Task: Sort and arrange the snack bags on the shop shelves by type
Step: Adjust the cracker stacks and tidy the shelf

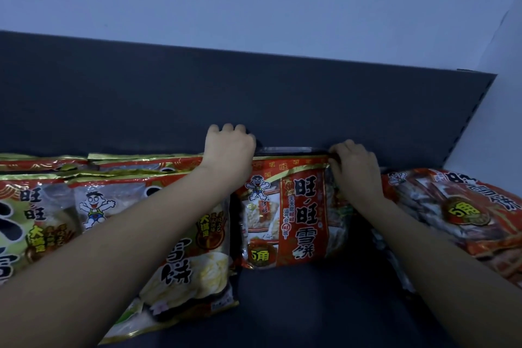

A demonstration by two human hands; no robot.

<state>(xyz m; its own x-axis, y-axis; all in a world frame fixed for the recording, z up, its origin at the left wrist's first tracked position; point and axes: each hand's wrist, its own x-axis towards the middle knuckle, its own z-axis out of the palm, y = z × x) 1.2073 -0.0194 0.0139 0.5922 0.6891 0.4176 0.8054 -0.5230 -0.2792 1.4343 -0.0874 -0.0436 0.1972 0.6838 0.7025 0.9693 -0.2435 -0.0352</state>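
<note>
Red snack bag (pixel 293 215) between left fingers (pixel 226 131) and right fingers (pixel 350 148)

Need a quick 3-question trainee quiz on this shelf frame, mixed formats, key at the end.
1. True or false: the left hand and the right hand both grip the top edge of the upright red plastic snack bag.
2. The green-and-gold plastic snack bags lie: A) left of the red bag, B) right of it, C) on top of it.
3. Short answer: what colour is the flat shelf board?
Key: 1 true; 2 A; 3 dark grey.
</note>
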